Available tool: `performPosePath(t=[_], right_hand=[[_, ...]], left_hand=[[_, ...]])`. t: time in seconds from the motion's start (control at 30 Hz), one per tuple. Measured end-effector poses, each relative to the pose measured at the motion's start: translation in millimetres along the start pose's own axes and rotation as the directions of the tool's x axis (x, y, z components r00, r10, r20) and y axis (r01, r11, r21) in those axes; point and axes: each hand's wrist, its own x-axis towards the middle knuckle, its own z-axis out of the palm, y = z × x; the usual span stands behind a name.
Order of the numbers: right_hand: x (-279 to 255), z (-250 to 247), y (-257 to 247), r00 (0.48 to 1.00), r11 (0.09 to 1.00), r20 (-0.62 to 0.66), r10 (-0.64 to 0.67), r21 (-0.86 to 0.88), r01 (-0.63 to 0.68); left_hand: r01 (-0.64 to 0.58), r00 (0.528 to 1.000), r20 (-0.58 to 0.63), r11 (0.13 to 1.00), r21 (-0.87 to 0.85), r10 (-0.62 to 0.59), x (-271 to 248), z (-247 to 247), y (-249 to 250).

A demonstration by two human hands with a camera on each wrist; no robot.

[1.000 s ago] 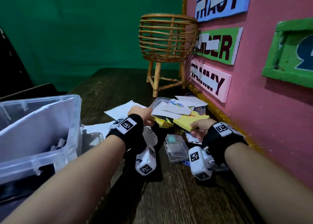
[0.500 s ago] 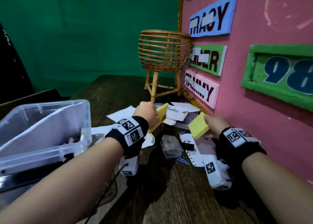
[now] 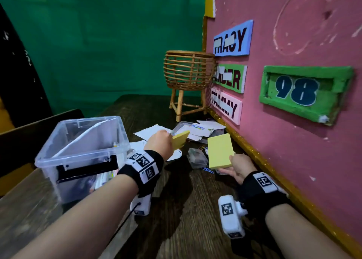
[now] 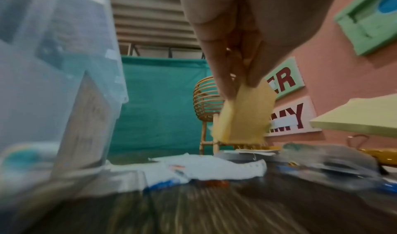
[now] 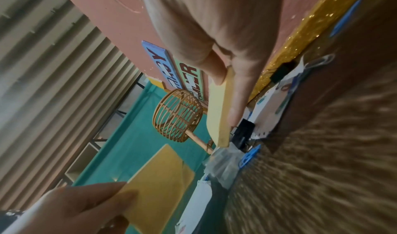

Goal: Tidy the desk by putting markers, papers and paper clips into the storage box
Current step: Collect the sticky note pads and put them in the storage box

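- Since half a second ago both hands have drawn back from the paper pile, each lifting a yellow pad clear of the table [image 3: 176, 209].
- Left hand [image 3: 159, 144] pinches the darker yellow pad [image 3: 180, 141] by one end, knuckles up, at 3 o'clock from the storage box [image 3: 82, 150].
- Right hand [image 3: 238, 168], palm up, grips the pale yellow pad [image 3: 220, 152] with thumb on top.
- White papers [image 3: 150, 133] lie at 12 o'clock of the left hand.
- Paper clips [image 3: 208, 170] are small and partly hidden; the wrist views are motion-blurred.
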Motion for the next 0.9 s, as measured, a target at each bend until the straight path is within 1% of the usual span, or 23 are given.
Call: performPosePath(t=[0.1,0.17,0.23,0.27,0.3,0.33,0.37,0.4,0.47,0.53,0.57,0.6,0.63,0.67,0.73,0.8,0.87,0.9], right_hand=[[-6,-4,7,0.999,0.999,-0.005,-0.037,0.006,0.037],[-9,-4,8,0.999,0.999,-0.006,-0.051,0.012,0.051],[-12,-1,8,0.998,0.997,0.005,-0.065,0.034,0.065],[-14,1,8,0.997,0.997,0.014,-0.070,0.040,0.069],[-17,3,7,0.996,0.995,0.028,-0.079,0.057,0.078],[-18,6,7,0.996,0.994,0.036,-0.081,0.077,0.078],[-19,9,7,0.995,0.991,0.054,-0.083,0.111,0.077],[-19,11,7,0.995,0.987,0.059,-0.083,0.143,0.074],[-22,17,6,0.993,0.974,0.083,-0.088,0.217,0.068],[-25,22,5,0.990,0.962,0.099,-0.098,0.266,0.068],[-26,24,4,0.988,0.957,0.112,-0.101,0.281,0.066],[-28,25,3,0.988,0.960,0.120,-0.098,0.273,0.063],[-28,27,3,0.986,0.962,0.136,-0.097,0.265,0.058],[-29,28,4,0.984,0.967,0.149,-0.093,0.249,0.053],[-32,32,5,0.977,0.969,0.195,-0.091,0.242,0.043],[-36,37,8,0.961,0.961,0.251,-0.113,0.273,0.041],[-39,39,10,0.950,0.945,0.285,-0.124,0.326,0.026],[-41,38,10,0.946,0.938,0.300,-0.123,0.345,0.012]], left_hand=[[-0.030,0.999,0.027,1.000,0.006,0.030,-12,3,0],[0.005,1.000,-0.013,0.997,-0.080,-0.006,-17,3,-3],[0.090,0.990,-0.086,0.967,-0.239,-0.114,-20,1,-8],[0.143,0.978,-0.098,0.930,-0.337,-0.186,-21,0,-9],[0.199,0.964,-0.071,0.871,-0.448,-0.256,-22,1,-11],[0.243,0.950,-0.021,0.784,-0.572,-0.310,-23,1,-11],[0.285,0.937,0.054,0.669,-0.686,-0.345,-23,2,-11],[0.328,0.923,0.146,0.529,-0.782,-0.356,-24,1,-10],[0.403,0.890,0.316,0.243,-0.882,-0.330,-25,-2,-8],[0.417,0.878,0.403,-0.002,-0.909,-0.260,-30,-6,-4],[0.410,0.879,0.421,-0.093,-0.907,-0.225,-32,-7,-3],[0.405,0.880,0.431,-0.160,-0.900,-0.199,-34,-7,-1],[0.404,0.879,0.440,-0.202,-0.892,-0.185,-34,-6,0],[0.407,0.878,0.448,-0.232,-0.884,-0.167,-36,-7,1],[0.414,0.880,0.455,-0.250,-0.875,-0.137,-39,-5,6],[0.413,0.884,0.445,-0.204,-0.888,-0.143,-41,1,11],[0.390,0.896,0.409,-0.135,-0.911,-0.172,-43,7,17],[0.375,0.904,0.385,-0.084,-0.923,-0.189,-43,10,20]])
